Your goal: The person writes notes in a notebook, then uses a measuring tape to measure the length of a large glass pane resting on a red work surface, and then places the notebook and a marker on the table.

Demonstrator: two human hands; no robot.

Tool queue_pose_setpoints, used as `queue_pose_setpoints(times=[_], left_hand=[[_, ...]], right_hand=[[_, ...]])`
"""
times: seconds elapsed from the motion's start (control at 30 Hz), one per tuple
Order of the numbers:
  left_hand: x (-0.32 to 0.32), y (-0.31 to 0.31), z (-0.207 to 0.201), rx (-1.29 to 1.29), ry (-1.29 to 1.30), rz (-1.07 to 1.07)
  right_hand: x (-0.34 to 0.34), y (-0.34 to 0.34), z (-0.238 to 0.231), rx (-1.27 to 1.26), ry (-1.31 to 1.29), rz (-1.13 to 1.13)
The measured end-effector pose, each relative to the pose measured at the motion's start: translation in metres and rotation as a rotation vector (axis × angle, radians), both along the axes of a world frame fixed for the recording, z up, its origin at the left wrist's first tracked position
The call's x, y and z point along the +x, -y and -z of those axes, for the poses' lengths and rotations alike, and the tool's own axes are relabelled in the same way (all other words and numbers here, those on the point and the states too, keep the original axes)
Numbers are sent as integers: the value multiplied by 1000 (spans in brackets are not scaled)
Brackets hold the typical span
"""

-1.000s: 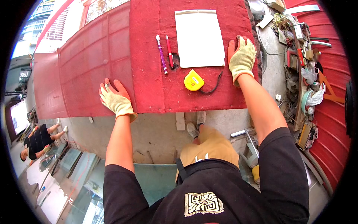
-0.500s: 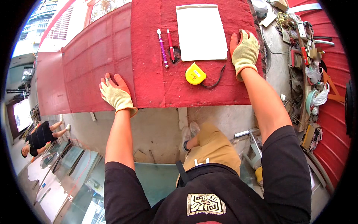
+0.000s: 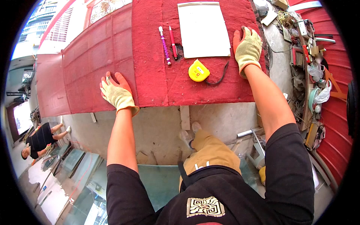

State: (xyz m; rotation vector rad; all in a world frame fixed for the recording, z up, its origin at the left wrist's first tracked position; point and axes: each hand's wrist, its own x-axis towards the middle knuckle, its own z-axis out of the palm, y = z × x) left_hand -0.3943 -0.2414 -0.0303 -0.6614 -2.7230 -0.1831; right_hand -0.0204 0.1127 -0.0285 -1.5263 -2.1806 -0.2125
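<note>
One red, cloth-covered counter [image 3: 150, 84] with glossy see-through sheet [image 3: 88, 56] at left; left hand [image 3: 117, 92], right hand [image 3: 248, 48] atop, each grip spread, holding nothing.

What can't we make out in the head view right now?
All head view:
- Left hand and right hand: palms hidden, the gloves' backs face the camera.
- Table: far edge cut off by the picture's top edge.
- Notepad: underside hidden by its own top page.
- Shoes: blurred, details lost.
- Other person: too small to tell what, if anything, the hands hold.
</note>
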Motion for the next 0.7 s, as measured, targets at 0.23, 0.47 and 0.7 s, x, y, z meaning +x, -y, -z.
queue_pose_setpoints(times=[0.23,0.47,0.7], left_hand=[[6,-5,-11,17,80,-12],[-1,0,0,22,-32,11],[1,-1,-2,36,-36,28]], right_hand=[[0,2,-3,-12,14,8],[-2,1,-2,4,9,6],[0,2,-4,3,8,5]])
